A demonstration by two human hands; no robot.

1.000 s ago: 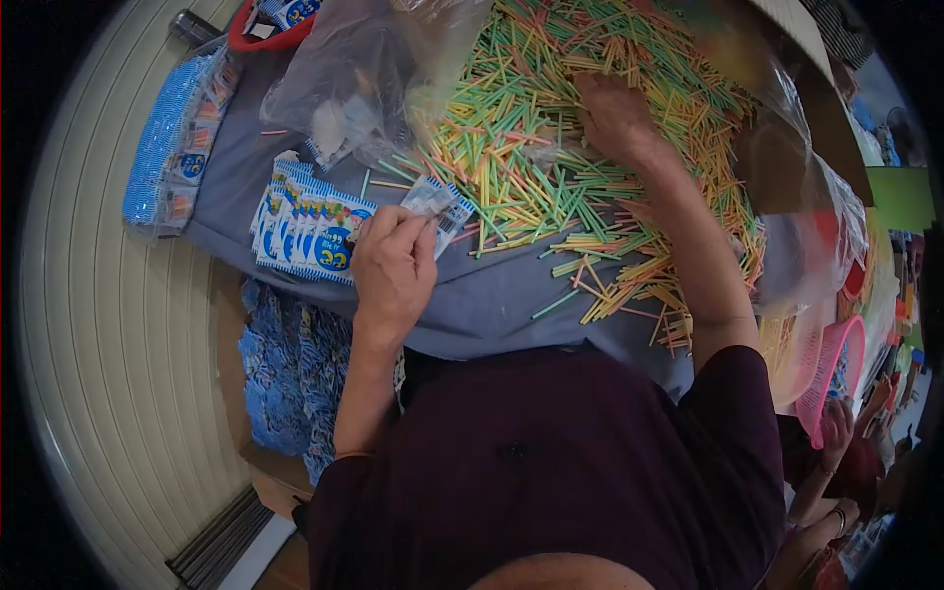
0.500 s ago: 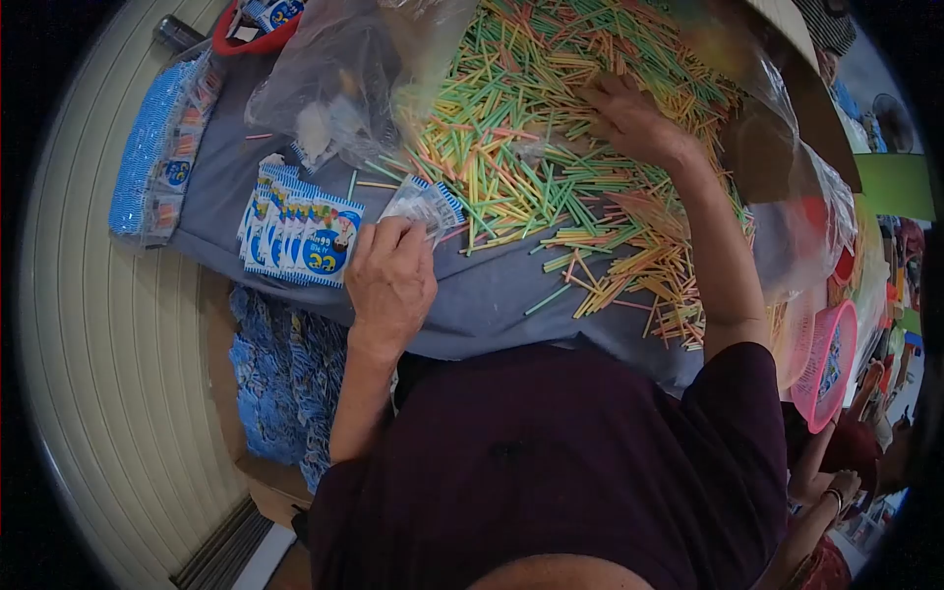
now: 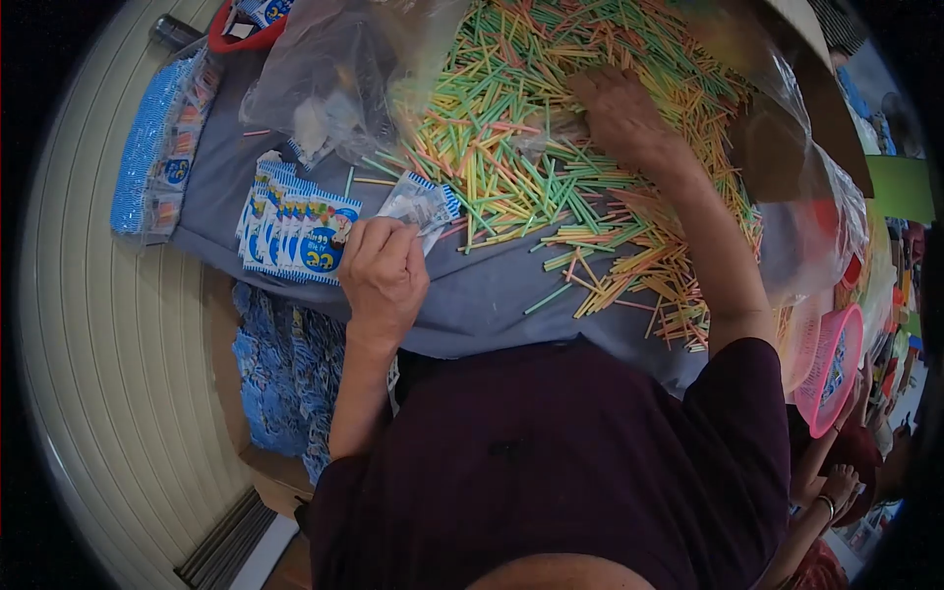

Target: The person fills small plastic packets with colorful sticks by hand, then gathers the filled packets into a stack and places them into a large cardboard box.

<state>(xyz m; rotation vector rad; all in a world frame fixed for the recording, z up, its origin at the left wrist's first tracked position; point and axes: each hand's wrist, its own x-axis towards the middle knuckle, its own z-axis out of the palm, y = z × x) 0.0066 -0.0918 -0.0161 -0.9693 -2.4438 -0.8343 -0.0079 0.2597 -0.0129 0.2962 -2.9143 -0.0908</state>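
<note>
My left hand (image 3: 385, 273) is closed, pinching the near end of a small plastic packet (image 3: 421, 205) with a blue-striped edge; its clear side faces up. Just left of that hand lies an overlapping row of blue-and-white printed packets (image 3: 295, 234). My right hand (image 3: 629, 116) rests on a large heap of thin sticks (image 3: 501, 147) in green, yellow, orange and pink. Its fingers stretch out over the sticks, and their tips are partly lost among them.
A clear plastic bag (image 3: 324, 88) lies beside the heap. At the left stands a packed bundle of packets (image 3: 162, 147); behind is a red basket (image 3: 221, 39). Below the grey cloth (image 3: 462, 305), a box holds blue packets (image 3: 275, 383). A pink basket (image 3: 826, 374) and another person's hand (image 3: 841, 487) are at right.
My right hand has shifted slightly left and up over the sticks, its fingers drawn closer together. My left hand keeps hold of the packet, with its fingers curled a little more.
</note>
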